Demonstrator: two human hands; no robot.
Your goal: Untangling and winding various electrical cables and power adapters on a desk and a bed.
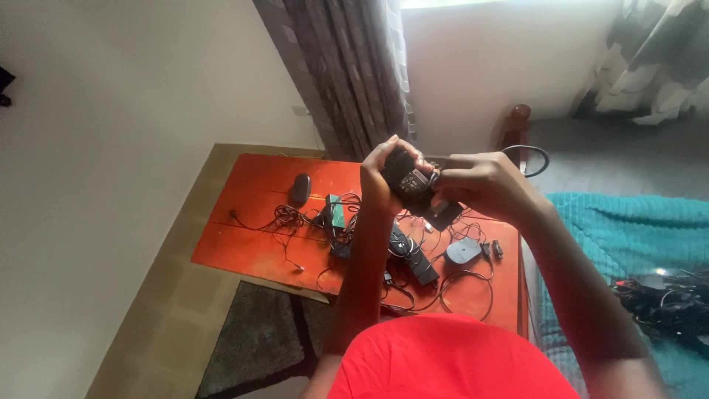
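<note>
Both my hands raised above desk [244, 214], meeting on one small black device [408, 177]; left hand [380, 177] wrapped round its left end, fingers clenched on it; right hand [476, 181] pinching its right end, thin cable [528, 159] looping off beyond my knuckles; step in hand, I judge: working cable end at device; next calls for steady left grip, fine right pinch; below fingers: tangled cords [413, 266], green box [336, 210], black mouse [300, 188].

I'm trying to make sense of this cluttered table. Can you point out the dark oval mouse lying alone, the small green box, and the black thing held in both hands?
dark oval mouse [300, 188], head view, middle of its top.
small green box [336, 213], head view, its green face.
black device [405, 176], head view, its body between the hands.
</note>
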